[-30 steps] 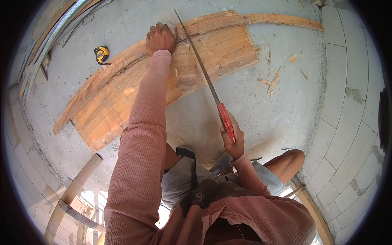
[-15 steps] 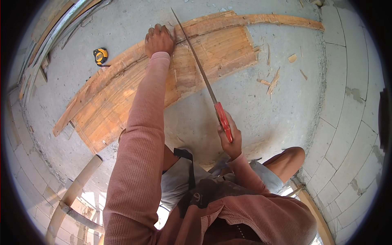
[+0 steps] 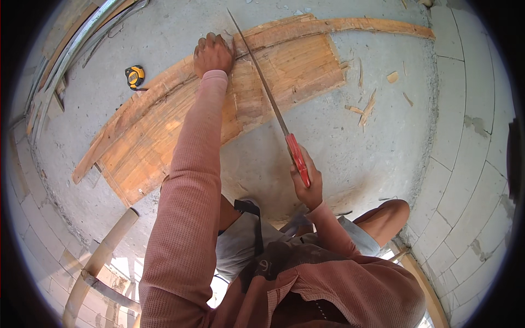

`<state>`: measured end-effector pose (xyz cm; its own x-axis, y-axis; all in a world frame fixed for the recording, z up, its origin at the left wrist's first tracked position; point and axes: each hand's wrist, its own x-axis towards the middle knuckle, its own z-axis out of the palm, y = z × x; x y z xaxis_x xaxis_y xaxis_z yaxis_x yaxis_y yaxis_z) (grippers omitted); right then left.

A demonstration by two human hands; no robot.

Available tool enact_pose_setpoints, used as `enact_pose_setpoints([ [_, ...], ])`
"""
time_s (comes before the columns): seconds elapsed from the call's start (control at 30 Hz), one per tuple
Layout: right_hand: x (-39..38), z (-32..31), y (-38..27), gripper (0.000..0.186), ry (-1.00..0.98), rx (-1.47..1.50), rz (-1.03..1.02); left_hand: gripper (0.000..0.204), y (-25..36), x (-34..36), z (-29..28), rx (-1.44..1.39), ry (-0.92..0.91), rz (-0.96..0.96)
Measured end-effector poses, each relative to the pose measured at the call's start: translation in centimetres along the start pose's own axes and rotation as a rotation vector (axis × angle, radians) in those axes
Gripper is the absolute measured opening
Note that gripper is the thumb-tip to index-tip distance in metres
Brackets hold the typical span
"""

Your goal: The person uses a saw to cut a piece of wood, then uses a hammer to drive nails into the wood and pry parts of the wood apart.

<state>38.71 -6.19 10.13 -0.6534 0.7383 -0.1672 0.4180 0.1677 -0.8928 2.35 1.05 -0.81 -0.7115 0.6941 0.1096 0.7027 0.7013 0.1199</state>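
The right grip [image 3: 313, 186] is closed around the handle of the red-handled handsaw [image 3: 269, 95], which has slid slightly forward and leftward since a second ago. It crosses the curved wooden strip [image 3: 169, 81] just right of the left grip [image 3: 213, 54], curled over that strip, how tightly cannot be told.

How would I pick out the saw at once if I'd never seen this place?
Start from the large wooden board lying on the grey floor. In view, a long dark blade slants across it, down toward the person's right hand. That is the saw: its bright red handle sets it apart from the brown wood beyond.
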Motion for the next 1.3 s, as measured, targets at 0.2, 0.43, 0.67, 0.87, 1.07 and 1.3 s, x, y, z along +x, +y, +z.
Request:
enact_pose_setpoints([
  [0.2,10.4,3.7,0.0,0.059,0.001,0.156,-0.004,0.042,-0.1,-0.5,0.8,-0.005,0.0,-0.014],
  [0.43,-5.1,-1.5,-3.4,0.059,-0.062,-0.036,0.224,0.042,0.0,-0.2,0.0,-0.014,-0.024,-0.036],
  [0.67,12.1,4.7,0.0,0.053,0.051,0.133,-0.081,0.044,0.0,0.2,0.0,-0.029,-0.004,-0.017],
  [0.87,-2.9,-0.1,-1.0,0.057,-0.028,-0.043,0.097,0.046,-0.4,-0.3,-0.1,-0.031,-0.053,-0.041],
  [1.07,2.9,0.8,0.8,0.058,0.014,0.026,0.005,0.046,0.5,0.0,0.0,-0.044,-0.039,-0.014],
  [1.3,6.6,3.2,-0.8,0.057,-0.034,0.15,0.065,0.045,-0.7,-0.5,0.4,0.002,-0.021,-0.016],
])
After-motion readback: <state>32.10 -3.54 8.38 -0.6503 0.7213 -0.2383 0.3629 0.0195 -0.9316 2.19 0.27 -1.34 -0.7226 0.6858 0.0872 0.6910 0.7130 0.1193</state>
